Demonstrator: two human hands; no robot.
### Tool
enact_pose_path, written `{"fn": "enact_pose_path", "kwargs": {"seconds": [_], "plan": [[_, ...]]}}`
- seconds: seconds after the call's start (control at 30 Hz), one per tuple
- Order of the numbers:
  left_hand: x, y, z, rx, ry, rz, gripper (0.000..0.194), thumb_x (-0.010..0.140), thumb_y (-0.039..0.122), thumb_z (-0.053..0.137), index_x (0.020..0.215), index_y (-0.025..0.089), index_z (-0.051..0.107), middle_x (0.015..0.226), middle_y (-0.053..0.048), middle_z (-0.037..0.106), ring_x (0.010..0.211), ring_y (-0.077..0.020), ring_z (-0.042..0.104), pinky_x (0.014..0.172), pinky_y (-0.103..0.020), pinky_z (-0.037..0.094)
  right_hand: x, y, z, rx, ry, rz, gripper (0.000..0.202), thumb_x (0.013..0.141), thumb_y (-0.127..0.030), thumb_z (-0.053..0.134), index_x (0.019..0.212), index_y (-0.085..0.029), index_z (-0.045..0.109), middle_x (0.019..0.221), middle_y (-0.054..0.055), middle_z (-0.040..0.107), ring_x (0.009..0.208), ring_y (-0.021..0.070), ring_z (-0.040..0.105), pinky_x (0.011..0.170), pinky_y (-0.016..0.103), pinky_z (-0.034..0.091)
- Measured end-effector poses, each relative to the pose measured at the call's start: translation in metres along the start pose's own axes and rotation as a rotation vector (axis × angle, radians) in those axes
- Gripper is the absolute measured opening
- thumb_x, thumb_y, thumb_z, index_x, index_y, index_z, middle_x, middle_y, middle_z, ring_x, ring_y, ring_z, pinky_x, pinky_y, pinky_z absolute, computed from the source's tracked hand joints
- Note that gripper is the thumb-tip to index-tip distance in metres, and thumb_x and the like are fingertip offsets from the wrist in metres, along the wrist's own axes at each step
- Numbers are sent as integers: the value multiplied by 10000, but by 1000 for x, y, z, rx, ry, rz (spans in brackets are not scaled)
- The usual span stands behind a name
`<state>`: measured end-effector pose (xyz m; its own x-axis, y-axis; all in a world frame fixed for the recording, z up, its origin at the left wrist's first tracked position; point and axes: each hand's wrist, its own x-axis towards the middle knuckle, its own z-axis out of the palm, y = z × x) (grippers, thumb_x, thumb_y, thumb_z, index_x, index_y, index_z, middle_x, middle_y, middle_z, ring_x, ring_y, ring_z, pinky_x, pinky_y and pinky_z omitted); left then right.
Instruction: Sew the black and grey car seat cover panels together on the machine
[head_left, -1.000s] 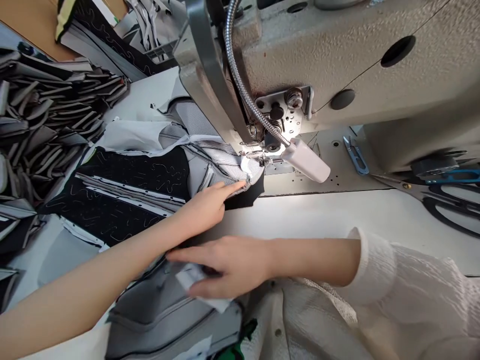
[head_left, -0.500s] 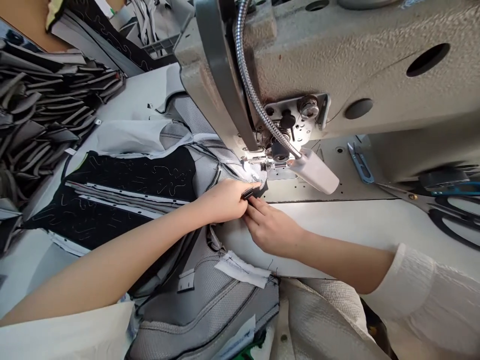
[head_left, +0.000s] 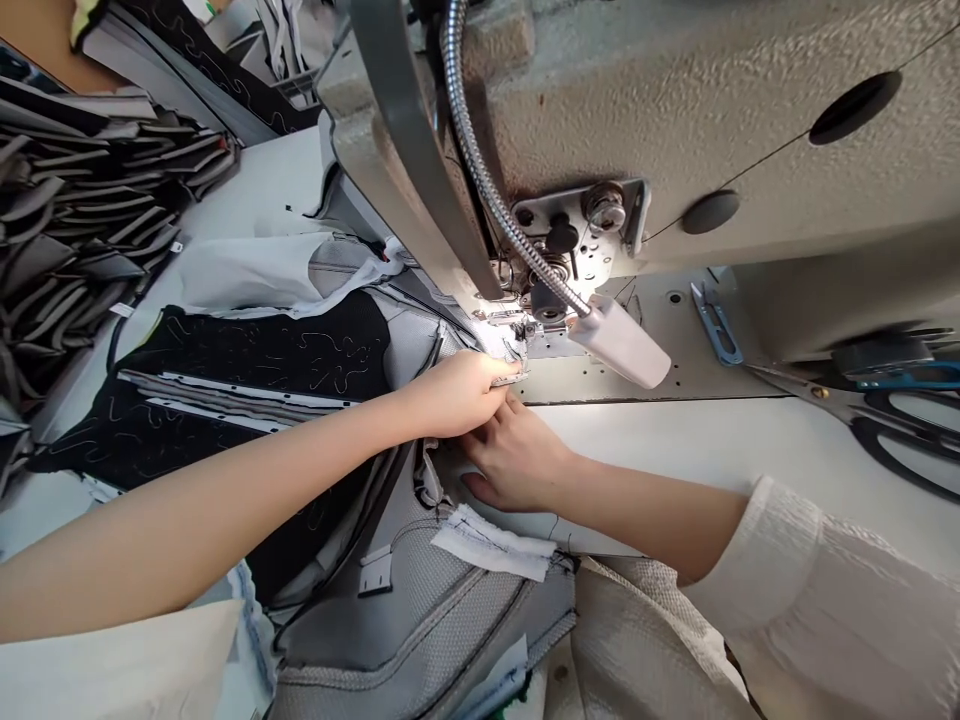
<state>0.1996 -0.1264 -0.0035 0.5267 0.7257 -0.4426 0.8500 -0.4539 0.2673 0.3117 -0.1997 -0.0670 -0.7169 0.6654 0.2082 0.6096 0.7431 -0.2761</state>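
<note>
My left hand (head_left: 461, 393) is closed on the edge of a grey fabric cover (head_left: 420, 345), thumb and finger pinching it just in front of the lit presser foot (head_left: 517, 318). Close below it, my right hand (head_left: 521, 455) has its fingers curled in at the same cover, their tips hidden under the left hand and the cloth. The cover's black panel (head_left: 315, 345), with loose white thread and pale strips, spreads to the left. More grey cloth with a white strip (head_left: 491, 540) hangs over the table's front edge. The sewing machine (head_left: 675, 130) stands above.
A white lamp head (head_left: 622, 342) on a flexible metal neck hangs by the needle. Blue thread snips (head_left: 716, 325) and black-handled scissors (head_left: 885, 415) lie to the right. A large heap of grey and black pieces (head_left: 90, 220) fills the left side.
My right hand has slid left and under the left hand, its thumb now apart from the fingers. The black edge between the hands has gone from sight. The view has shifted slightly.
</note>
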Motion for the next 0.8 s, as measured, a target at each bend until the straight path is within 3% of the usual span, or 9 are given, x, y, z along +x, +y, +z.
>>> {"fn": "enact_pose_path", "kwargs": {"seconds": [0.13,0.3,0.53,0.67,0.8], "plan": [[1,10,-3,162,-50,-2,496,804,199,438,1288,221,545,1170,-62,645,1056,-234,611,883,-302,486,2,0,1,24,-20,19,423,820,-415,541,1036,-64,640,962,201,649,940,325,560,839,461,409],[3,12,-2,335,-91,30,507,816,183,413,1313,179,509,1092,-107,665,949,-258,640,748,-312,503,5,-1,2,46,-18,35,357,831,-360,526,1010,-83,664,899,162,669,863,315,577,784,443,412],[16,7,-5,440,-37,44,487,824,163,393,1292,202,519,1068,-86,668,894,-245,648,688,-310,488,20,8,3,54,-60,115,386,884,-337,479,1141,-92,631,1079,187,642,987,335,556,848,449,384],[20,4,-7,460,1,58,468,806,159,419,1254,198,545,1089,-85,663,873,-249,652,684,-325,488,23,13,2,47,-81,141,310,884,-296,479,1052,-114,664,1011,171,661,949,308,564,818,417,389],[20,4,-5,453,27,64,477,786,144,430,1245,194,550,1094,-83,662,871,-252,653,683,-330,489,22,13,1,43,-80,147,316,877,-289,493,1082,-109,650,1038,177,654,976,297,556,839,409,379]]}}
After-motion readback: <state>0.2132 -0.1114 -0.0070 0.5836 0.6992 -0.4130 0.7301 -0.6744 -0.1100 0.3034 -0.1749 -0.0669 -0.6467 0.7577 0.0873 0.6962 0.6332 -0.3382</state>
